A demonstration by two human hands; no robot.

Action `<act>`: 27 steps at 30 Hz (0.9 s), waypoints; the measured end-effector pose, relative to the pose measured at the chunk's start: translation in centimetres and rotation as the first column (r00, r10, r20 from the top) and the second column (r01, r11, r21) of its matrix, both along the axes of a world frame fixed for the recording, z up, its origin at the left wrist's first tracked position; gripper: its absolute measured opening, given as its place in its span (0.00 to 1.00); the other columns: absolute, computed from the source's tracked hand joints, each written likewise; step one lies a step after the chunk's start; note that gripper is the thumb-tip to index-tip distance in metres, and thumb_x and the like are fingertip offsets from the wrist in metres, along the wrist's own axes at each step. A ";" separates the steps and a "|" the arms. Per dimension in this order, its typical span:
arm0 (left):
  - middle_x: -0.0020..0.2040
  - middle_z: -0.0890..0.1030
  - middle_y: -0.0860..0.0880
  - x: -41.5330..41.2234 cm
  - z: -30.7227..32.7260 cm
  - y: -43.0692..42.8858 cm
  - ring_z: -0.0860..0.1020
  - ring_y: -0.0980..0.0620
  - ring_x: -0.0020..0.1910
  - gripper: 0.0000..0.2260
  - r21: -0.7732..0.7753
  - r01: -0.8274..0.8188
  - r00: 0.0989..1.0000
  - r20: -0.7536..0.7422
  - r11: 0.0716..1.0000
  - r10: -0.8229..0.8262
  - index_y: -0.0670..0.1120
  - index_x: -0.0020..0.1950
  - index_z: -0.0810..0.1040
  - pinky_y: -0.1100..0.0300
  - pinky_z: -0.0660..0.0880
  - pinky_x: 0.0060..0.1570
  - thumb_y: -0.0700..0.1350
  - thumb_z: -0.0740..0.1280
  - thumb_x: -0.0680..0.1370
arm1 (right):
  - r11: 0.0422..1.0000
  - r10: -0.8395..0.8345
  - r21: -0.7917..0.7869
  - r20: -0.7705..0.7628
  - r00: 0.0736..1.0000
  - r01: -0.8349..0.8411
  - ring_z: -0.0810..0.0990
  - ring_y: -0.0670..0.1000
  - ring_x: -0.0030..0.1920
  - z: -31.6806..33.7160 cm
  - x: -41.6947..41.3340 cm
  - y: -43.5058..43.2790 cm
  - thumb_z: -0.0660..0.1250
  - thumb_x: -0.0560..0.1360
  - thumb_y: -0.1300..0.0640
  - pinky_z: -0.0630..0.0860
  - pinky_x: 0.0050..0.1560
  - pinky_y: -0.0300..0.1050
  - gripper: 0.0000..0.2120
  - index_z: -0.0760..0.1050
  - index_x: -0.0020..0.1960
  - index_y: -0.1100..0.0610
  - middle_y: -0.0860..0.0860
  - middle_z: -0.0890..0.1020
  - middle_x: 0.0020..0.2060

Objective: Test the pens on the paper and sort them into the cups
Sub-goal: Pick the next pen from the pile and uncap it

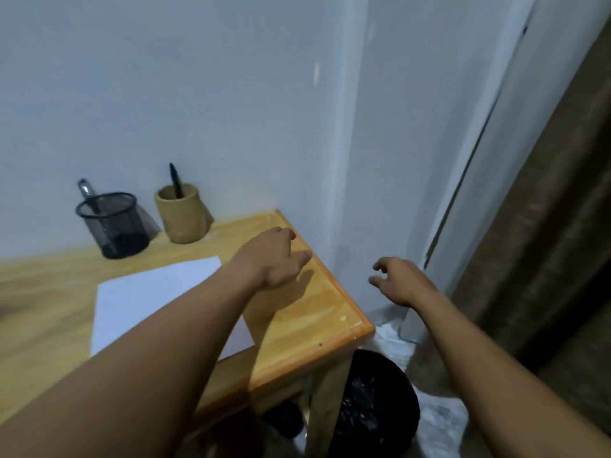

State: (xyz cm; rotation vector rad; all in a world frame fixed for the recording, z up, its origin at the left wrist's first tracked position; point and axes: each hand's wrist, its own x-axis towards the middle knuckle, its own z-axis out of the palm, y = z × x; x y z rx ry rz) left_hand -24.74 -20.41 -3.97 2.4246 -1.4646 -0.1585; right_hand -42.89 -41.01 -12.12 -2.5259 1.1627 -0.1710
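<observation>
We count two hands, two cups, two pens and one sheet of paper.

Our left hand [274, 256] reaches over the far right part of the wooden table [317, 328]. Its fingers [286, 233] are loosely curled and a little apart, with the thumb held out to the side; they hold nothing, and we cannot tell whether the fingertips touch the tabletop or only hang just above it. A shadow lies on the wood beside the thumb.

Our right hand [401, 280] is off the table altogether, past its right edge, in the air in front of the white wall corner. Its fingers [380, 264] are bent like a loose claw, thumb and forefinger apart with a clear gap between them, and nothing is in them.

The white paper [148, 292] lies flat on the table to the left of the left hand; our left forearm crosses over its near right part.

Farther back, against the wall, stand the two cups side by side. The black mesh cup [114, 224] is on the left and has one pen [86, 190] leaning in it, with a clear or silvery top. The tan cup [181, 213] is just to its right and holds one dark pen [176, 180], standing nearly upright. Both cups are well apart from the left hand, behind it and to its left.

Below the table's right end a black bin [377, 401] stands on the floor, and a brown curtain [545, 226] hangs at the far right.
</observation>
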 end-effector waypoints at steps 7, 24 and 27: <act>0.65 0.79 0.44 4.7 6.8 7.5 0.75 0.44 0.64 0.23 -0.043 -0.170 0.970 0.167 0.984 0.175 0.44 0.66 0.76 0.52 0.73 0.60 0.58 0.62 0.78 | 0.973 0.224 -0.078 0.087 0.971 -0.217 0.79 0.56 0.61 10.6 7.4 7.4 0.66 0.79 0.45 0.76 0.61 0.52 0.21 0.74 0.69 0.53 0.55 0.79 0.64; 0.56 0.83 0.46 10.9 3.6 36.9 0.80 0.45 0.55 0.14 -0.100 -0.719 0.689 0.029 0.688 0.724 0.48 0.57 0.82 0.53 0.78 0.54 0.53 0.65 0.77 | 0.593 0.804 -0.047 0.086 0.589 -0.803 0.80 0.54 0.62 12.5 28.0 35.6 0.68 0.78 0.54 0.75 0.59 0.46 0.17 0.79 0.65 0.56 0.54 0.83 0.60; 0.51 0.84 0.46 10.8 1.8 39.0 0.81 0.44 0.49 0.12 -0.096 -0.775 0.625 0.036 0.625 0.780 0.50 0.53 0.82 0.53 0.78 0.48 0.54 0.64 0.77 | 0.506 0.862 -0.044 0.046 0.504 -0.861 0.78 0.56 0.63 10.7 30.0 39.3 0.66 0.78 0.53 0.75 0.63 0.51 0.17 0.77 0.67 0.54 0.54 0.81 0.63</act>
